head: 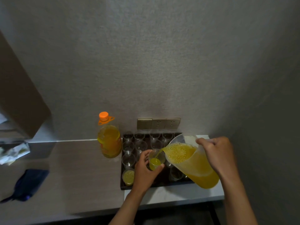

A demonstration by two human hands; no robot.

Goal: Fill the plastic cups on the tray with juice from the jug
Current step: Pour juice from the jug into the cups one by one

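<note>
R hand (215, 153) gripped the tilted jug (191, 163) w/ fingers curled round its handle, pouring toward 9 o'clock into the cup (156, 160) the L hand (146, 169) clasped above the tray (125, 186), prob. to catch drips.

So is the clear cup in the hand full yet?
Not yet. The clear plastic cup held by the left hand has juice only near its bottom, with the jug pouring.
</note>
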